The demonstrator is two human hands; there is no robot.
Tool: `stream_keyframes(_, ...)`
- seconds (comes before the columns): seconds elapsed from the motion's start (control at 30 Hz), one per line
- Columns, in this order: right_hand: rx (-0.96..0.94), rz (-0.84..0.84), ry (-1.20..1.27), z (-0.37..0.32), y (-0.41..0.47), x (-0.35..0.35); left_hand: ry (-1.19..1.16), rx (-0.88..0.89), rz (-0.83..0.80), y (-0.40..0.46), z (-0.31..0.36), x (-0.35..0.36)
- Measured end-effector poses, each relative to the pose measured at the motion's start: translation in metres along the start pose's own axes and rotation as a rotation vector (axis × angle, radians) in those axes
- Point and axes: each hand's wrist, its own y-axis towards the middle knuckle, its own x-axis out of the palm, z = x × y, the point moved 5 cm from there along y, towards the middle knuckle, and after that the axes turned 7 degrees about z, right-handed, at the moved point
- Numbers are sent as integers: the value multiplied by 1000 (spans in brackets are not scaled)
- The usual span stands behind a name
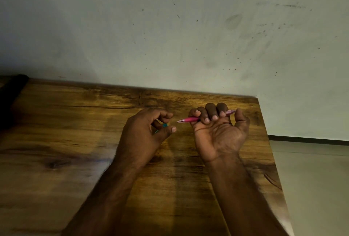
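- The right hand (219, 132) is turned palm up. Its fingers (210, 111) are curled tight round a pink pen (188, 119), and the thumb stands up by the pen's back end.
- The pen lies almost flat in the fist. Its sharp tip sticks out toward 9 o'clock, and its pale back end pokes out toward 3 o'clock.
- The left hand (145, 132) shows its back. Its fingers are bent in, and it holds a small teal piece (164, 125) between fingers and thumb. Most of that piece is hidden.
- The teal piece sits at about 8 o'clock from the pen's tip, near it but not touching.
- The hands are side by side and apart, the left one at 9 o'clock from the right.
- Both hands are over a brown wooden table (56, 141).
- A pale, spotted wall (170, 28) stands at 12 o'clock, behind the table.
- A light floor (311, 179) shows at 3 o'clock, past the table's edge.
- A dark thing (11, 92) sits at 10 o'clock, too dim to make out.
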Motion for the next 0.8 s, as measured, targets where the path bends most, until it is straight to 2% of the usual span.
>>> stream_keyframes(0.8,5,25,11,2,-1,1,23,-9,-21,-1,3,1)
